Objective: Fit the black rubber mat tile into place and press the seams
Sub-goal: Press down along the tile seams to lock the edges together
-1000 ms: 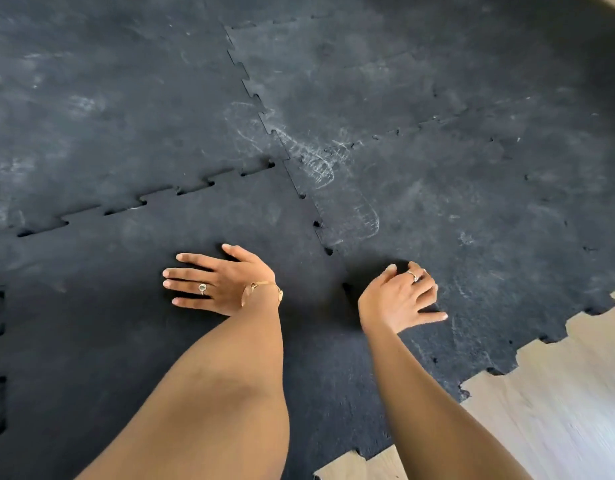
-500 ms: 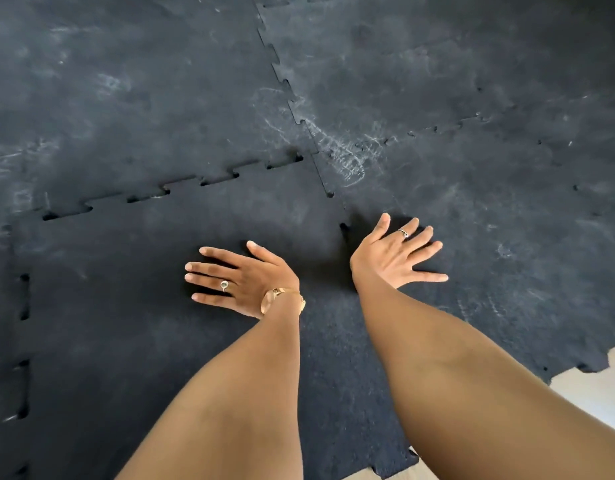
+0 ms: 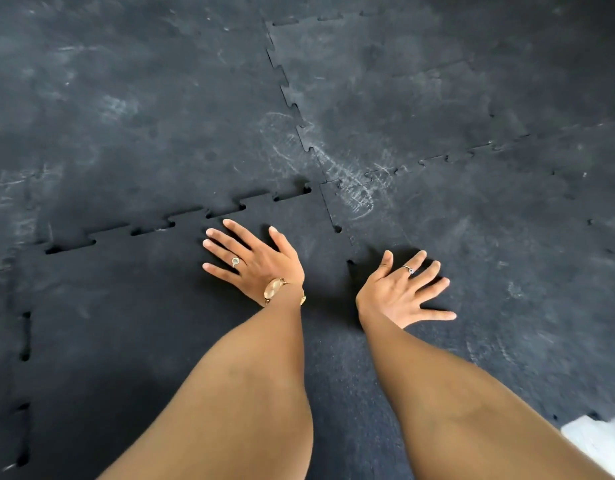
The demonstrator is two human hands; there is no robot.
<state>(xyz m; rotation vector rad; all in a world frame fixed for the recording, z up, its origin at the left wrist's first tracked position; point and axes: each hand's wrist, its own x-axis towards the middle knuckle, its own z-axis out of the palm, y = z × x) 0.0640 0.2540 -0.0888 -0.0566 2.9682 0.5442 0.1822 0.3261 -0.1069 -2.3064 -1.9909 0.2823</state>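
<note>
Looking down through the head camera, we see the black rubber mat tile lying on the floor at lower left, surrounded by other dark mats already laid. Our left hand rests flat on the tile near its far edge, fingers spread wide and holding nothing, a ring and a gold bracelet on it. Our right hand is likewise spread open and empty, palm down beside the right seam — whether it bears fully on the rubber we cannot tell.

We judge that the tile is placed but not seated. The far seam shows dark gaps between the interlocking teeth, and the left seam shows a row of open slots as well. The right seam looks tighter, with only a few small holes.

So the pressing step is in hand. The next move, as we read it, calls for nudging the tile toward the far-left corner so the teeth line up, then bearing down with the palms along each seam — starting at the gaps just ahead of the left fingers.
</note>
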